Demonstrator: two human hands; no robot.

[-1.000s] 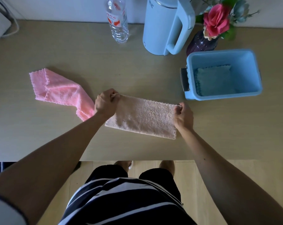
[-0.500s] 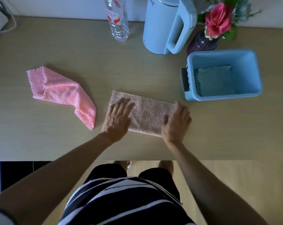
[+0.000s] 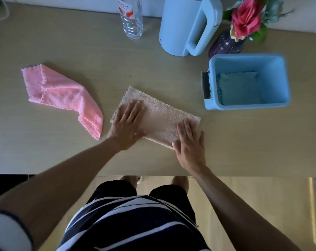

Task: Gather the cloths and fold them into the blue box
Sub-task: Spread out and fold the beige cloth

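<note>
Three cloths and a blue box on the bench

The beige cloth (image 3: 159, 116) lies folded into a long strip, slanting from upper left to lower right near the bench's front edge, flat under both palms. The pink cloth (image 3: 63, 96) sits loosely crumpled well to its left, one scalloped corner turned over. The blue box (image 3: 280, 73), rectangular and open-topped, stands to the right, apart from the beige strip; a folded light-blue cloth (image 3: 238, 87) lies flat on its floor.
</note>
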